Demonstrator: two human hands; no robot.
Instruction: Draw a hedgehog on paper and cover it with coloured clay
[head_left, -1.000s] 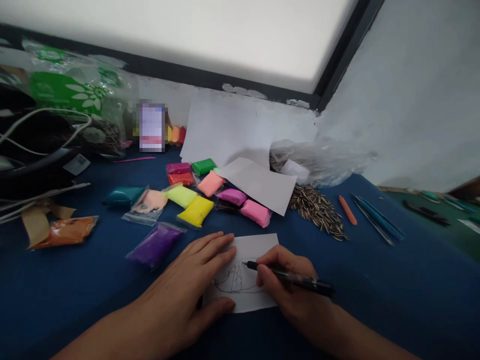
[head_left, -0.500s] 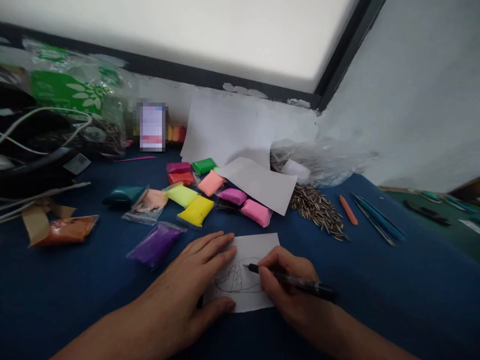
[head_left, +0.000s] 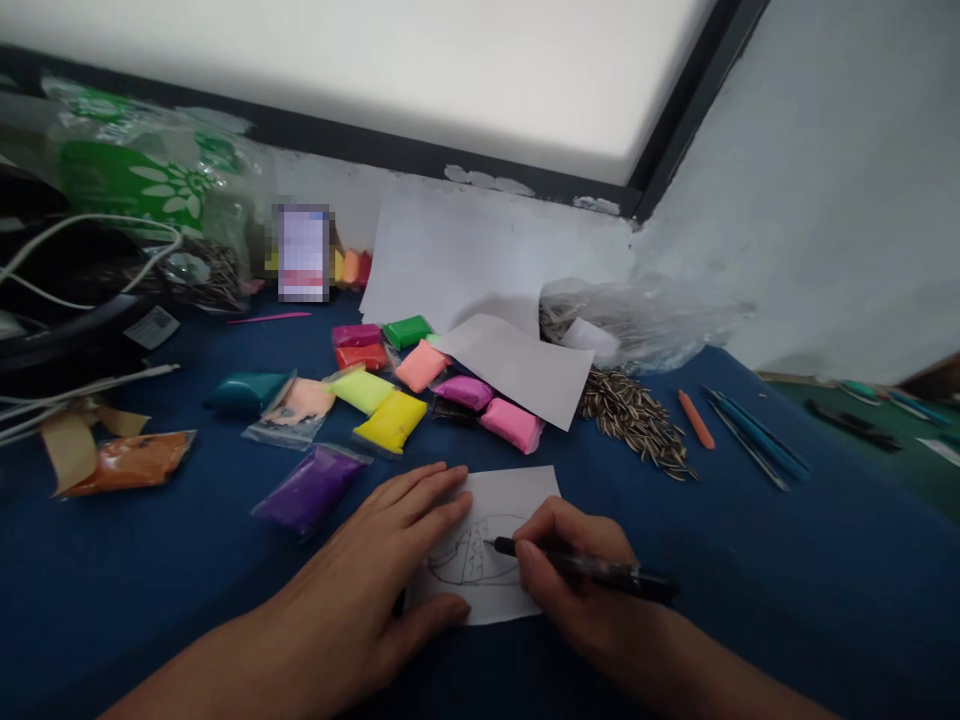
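A small sheet of white paper point(head_left: 517, 490) lies on the blue tabletop in front of me. It bears a line drawing point(head_left: 474, 560) of an oval outline with rows of scale-like curves inside. My left hand point(head_left: 397, 565) rests flat on the sheet's left side, fingers stretched out and thumb apart near the lower edge. Pinched in my right hand point(head_left: 581, 560) is a black pen point(head_left: 619, 577), tilted, its tip on or just over the curves in the drawing. Part of the oval's right end is hidden behind my right fingers.
Beyond the paper lie several bagged clay packets, including a yellow one point(head_left: 391, 420) and a purple one point(head_left: 309, 490). A pile of striped seeds point(head_left: 637, 420), an orange stick point(head_left: 696, 420) and blue tools point(head_left: 757, 435) are at right. Larger white sheets point(head_left: 450, 250) lean against the wall.
The pen tip has shifted slightly down and left across the drawing, and more small curves show inside the oval. My left hand has stayed in place.
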